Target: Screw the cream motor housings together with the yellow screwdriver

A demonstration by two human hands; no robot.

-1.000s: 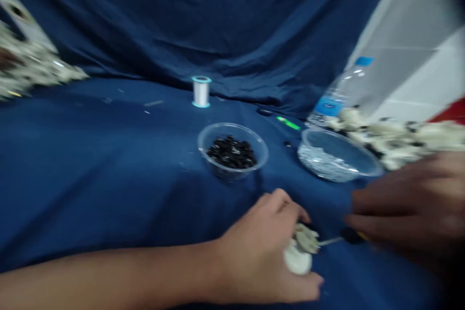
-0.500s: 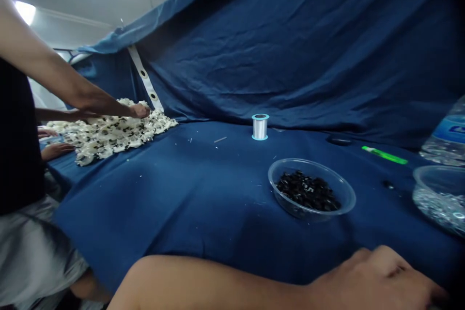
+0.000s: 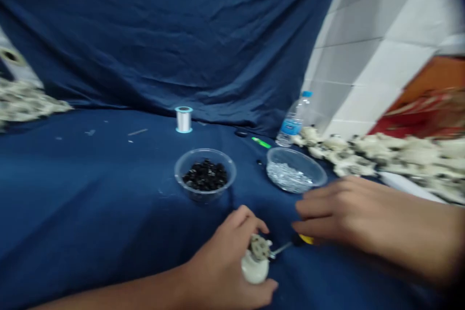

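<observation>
My left hand [image 3: 232, 256] is closed around a small rounded white piece [image 3: 255, 267] with a pitted grey-brown end, low in the middle of the view. My fingers and thumb curl round its sides. In my right hand [image 3: 337, 208] is a screwdriver [image 3: 282, 249] with a thin metal shaft and a black and yellow handle, partly hidden by the fingers. Its tip meets a small shiny bit at the side of the white piece; blur hides whether they touch. Beyond my hands stand a clear bowl [image 3: 178, 181] of black parts and a clear bowl [image 3: 321, 167] of shiny silvery pieces.
A spool of clear line [image 3: 184, 120] stands farther back on the blue cloth [image 3: 90, 189]. Near the right bowl are a green marker [image 3: 261, 143] and a water bottle [image 3: 292, 123]. Piles of white pieces lie right [image 3: 403, 150] and far left [image 3: 25, 101].
My view has swung to the right, so the co-worker at the left has left it. My right hand with the screwdriver has come into view, and the left hand now shows holding the white piece.
</observation>
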